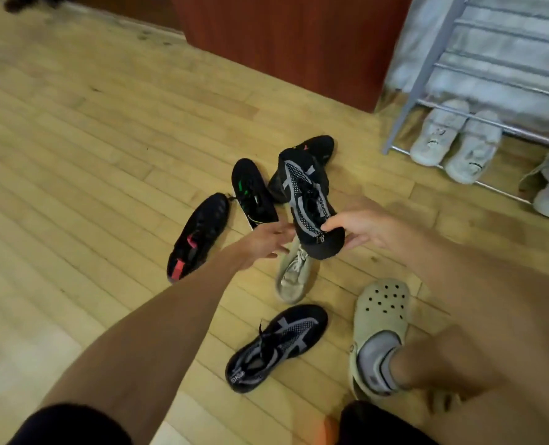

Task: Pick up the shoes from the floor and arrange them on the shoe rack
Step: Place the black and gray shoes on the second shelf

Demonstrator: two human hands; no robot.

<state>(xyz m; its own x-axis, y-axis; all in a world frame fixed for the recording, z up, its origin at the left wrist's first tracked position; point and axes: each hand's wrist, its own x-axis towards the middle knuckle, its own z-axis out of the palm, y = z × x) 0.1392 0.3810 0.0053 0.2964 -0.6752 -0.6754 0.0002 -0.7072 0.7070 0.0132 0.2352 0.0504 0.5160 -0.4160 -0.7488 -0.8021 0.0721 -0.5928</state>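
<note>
Holding: right hand [363,228] pinches black-grey knit sneaker [303,191] by the heel, raised left of shoe rack [428,67], likely for carrying.
Left hand [263,242]: loosely open, empty.

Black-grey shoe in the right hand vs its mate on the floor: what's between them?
Head view: one beige sneaker lies on the floor between the held shoe and its mate, its far end hidden under the held shoe's heel.

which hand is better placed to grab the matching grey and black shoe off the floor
Probably the left hand: it is open, while the right hand grips the heel of the lifted shoe. The matching shoe lies nearer the left forearm.
</note>
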